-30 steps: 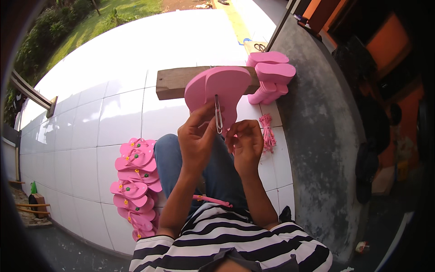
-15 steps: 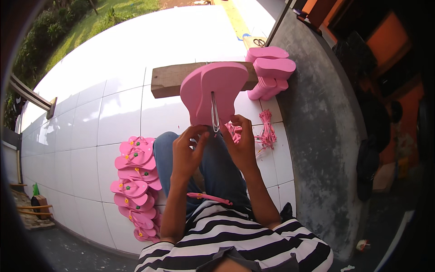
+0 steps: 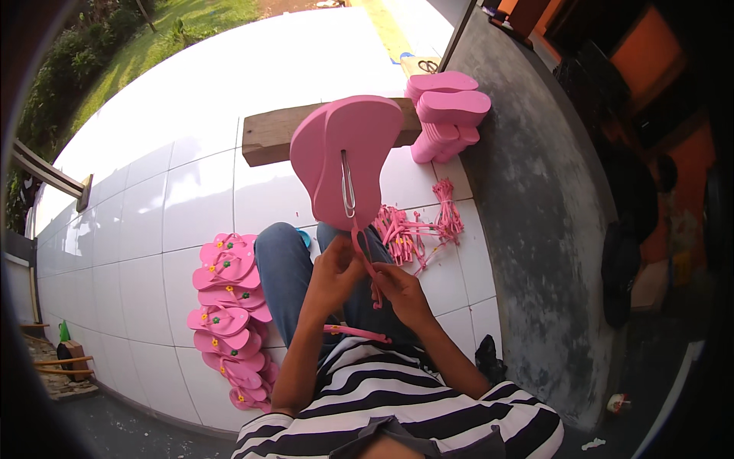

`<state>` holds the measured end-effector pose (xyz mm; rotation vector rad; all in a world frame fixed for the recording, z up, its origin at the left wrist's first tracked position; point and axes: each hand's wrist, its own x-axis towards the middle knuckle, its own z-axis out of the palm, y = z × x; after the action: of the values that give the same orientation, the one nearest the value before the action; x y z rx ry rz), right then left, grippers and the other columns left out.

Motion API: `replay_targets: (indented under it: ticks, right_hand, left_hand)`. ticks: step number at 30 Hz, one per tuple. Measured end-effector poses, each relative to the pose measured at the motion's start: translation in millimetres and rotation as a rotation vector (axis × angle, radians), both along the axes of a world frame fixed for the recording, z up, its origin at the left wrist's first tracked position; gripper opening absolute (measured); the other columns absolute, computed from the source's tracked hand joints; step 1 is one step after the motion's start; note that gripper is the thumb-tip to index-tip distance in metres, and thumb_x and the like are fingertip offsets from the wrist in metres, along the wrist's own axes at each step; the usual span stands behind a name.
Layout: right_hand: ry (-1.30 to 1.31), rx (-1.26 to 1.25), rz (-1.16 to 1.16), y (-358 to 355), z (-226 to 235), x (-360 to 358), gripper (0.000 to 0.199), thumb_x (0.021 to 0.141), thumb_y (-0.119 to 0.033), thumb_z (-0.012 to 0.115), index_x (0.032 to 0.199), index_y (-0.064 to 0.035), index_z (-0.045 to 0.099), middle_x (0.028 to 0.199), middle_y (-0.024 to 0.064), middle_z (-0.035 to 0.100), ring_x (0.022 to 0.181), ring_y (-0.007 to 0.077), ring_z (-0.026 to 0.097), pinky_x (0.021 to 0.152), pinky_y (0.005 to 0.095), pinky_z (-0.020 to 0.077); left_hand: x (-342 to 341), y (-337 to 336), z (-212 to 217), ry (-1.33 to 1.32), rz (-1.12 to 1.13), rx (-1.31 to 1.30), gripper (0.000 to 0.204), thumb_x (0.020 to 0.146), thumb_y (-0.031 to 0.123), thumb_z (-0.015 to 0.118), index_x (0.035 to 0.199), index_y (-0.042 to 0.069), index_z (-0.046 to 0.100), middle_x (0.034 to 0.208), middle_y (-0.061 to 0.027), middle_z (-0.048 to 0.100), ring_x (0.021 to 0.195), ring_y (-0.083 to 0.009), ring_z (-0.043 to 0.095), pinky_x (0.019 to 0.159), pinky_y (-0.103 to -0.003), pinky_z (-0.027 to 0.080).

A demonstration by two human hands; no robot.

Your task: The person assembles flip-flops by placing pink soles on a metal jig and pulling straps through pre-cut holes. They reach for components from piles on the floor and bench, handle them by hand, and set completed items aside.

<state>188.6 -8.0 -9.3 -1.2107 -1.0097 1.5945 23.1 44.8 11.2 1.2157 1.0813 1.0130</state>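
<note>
The pink sole (image 3: 348, 164) now stands higher and farther from the body than a second ago, and both hands have dropped below it. The left hand (image 3: 334, 274) and right hand (image 3: 403, 294) are each closed in a pinch on the pink strap (image 3: 365, 256) hanging from the sole's underside, where a wire loop tool (image 3: 348, 183) lies; the strap looks to be getting drawn through. Loose straps (image 3: 417, 226) lie to the right on the tiled floor (image 3: 191, 199), finished sandals (image 3: 225, 306) to the left, stacked soles (image 3: 447, 111) far right beside a wooden plank (image 3: 271, 138). Nothing blocks the hands.
</note>
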Motion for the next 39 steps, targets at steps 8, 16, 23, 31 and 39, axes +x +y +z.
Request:
replay_targets:
  ticks: [8,16,23,31,39]
  right_hand:
    - [0.301,-0.204,0.163,-1,19,7,0.031,0.101,-0.023,0.056,0.124,-0.0021,0.055,0.106,0.0057,0.063,0.091,0.0155,0.065,0.079,0.0314,0.0555]
    - [-0.036,0.102,-0.046,-1,-2,-22,0.036,0.093,-0.021,0.07,0.122,-0.0061,0.055,0.103,0.0051,0.059,0.093,0.0153,0.061,0.082,0.0309,0.0504]
    - [-0.686,1.119,-0.007,7,73,-15,0.039,0.082,-0.016,0.077,0.119,-0.0112,0.066,0.118,0.0045,0.064,0.109,0.0259,0.059,0.099,0.0439,0.0402]
    - [-0.244,1.128,0.311,45,96,-7,0.026,0.076,-0.011,0.082,0.1,-0.0082,0.075,0.101,0.0024,0.072,0.097,0.0205,0.067,0.084,0.0357,0.0525]
    - [0.364,0.82,0.382,73,91,-6,0.017,0.081,0.001,0.077,0.097,0.0019,0.071,0.093,0.0145,0.071,0.088,0.0237,0.069,0.077,0.0351,0.0552]
  left_hand:
    - [1,-19,6,-0.372,0.067,-0.069,0.024,0.099,0.007,0.051,0.123,0.002,0.051,0.089,-0.0031,0.064,0.079,-0.0096,0.06,0.073,-0.024,0.047]
    - [-16,-31,-4,-0.439,-0.079,0.008,0.028,0.092,0.0,0.058,0.12,0.0,0.062,0.109,-0.0058,0.063,0.101,-0.0121,0.059,0.086,-0.027,0.048]
    - [-31,-36,14,0.042,-0.064,0.443,0.019,0.083,0.007,0.072,0.1,0.0,0.07,0.081,-0.0071,0.065,0.075,-0.0194,0.063,0.066,-0.03,0.048]
    - [-47,5,43,0.127,-0.471,0.473,0.021,0.078,0.017,0.078,0.077,0.0,0.066,0.063,-0.0093,0.058,0.055,-0.0255,0.056,0.053,-0.034,0.043]
    - [-47,25,57,-0.128,-0.704,0.227,0.027,0.087,0.024,0.077,0.081,-0.002,0.071,0.06,-0.0062,0.06,0.052,-0.0088,0.052,0.049,-0.027,0.039]
